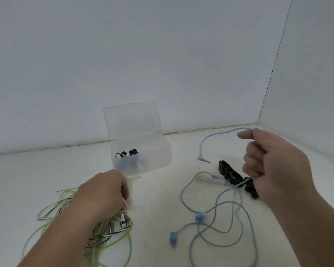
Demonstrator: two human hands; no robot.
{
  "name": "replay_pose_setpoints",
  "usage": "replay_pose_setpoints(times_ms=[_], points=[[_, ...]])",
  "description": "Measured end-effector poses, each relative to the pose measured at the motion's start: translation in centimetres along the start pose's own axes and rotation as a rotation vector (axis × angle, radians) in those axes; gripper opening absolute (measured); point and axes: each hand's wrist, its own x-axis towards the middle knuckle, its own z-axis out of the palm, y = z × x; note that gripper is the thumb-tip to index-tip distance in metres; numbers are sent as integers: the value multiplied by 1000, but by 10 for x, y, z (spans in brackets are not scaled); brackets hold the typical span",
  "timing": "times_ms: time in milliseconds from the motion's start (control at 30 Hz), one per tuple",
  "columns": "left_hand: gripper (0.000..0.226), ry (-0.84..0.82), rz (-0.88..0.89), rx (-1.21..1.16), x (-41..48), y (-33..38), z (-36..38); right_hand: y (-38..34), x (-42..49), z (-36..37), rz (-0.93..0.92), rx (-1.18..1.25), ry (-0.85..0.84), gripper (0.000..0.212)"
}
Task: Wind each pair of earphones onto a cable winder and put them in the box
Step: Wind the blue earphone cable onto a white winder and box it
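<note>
A clear plastic box (143, 162) stands open at the table's middle, its lid upright, with black-and-white wound earphones (125, 153) inside. Light blue earphones (216, 220) lie loose at the right. My right hand (274, 162) pinches the blue cable near its plug end, and the cable arcs up and left from my fingers. Black cable winders (229, 173) lie just left of that hand. My left hand (104, 193) rests on a tangle of green, white and black earphone cables (112, 234), fingers curled round a thin white cable.
White walls close the table at the back and right, meeting in a corner at the far right. The cable tangle spreads to the lower left edge of view. Bare tabletop lies left of the box.
</note>
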Motion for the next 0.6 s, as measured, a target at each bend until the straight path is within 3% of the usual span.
replay_pose_setpoints(times_ms=[100,233,333,433,500,600], points=[[24,12,-4,-21,3,-4,0,1,7,-7,44,-170,-32,24],[59,-133,180,-331,-4,2,-5,13,4,-3,21,-464,-208,27],[71,-180,389,-398,-11,13,-13,9,0,0,-16,-249,-322,30],[59,16,444,-421,-10,23,-5,2,0,-2,7,-76,-382,33],[45,168,446,-372,-8,29,5,5,4,-5,36,-108,-346,31],[36,226,453,-322,-5,32,17,19,11,-7,18,-513,-185,25]])
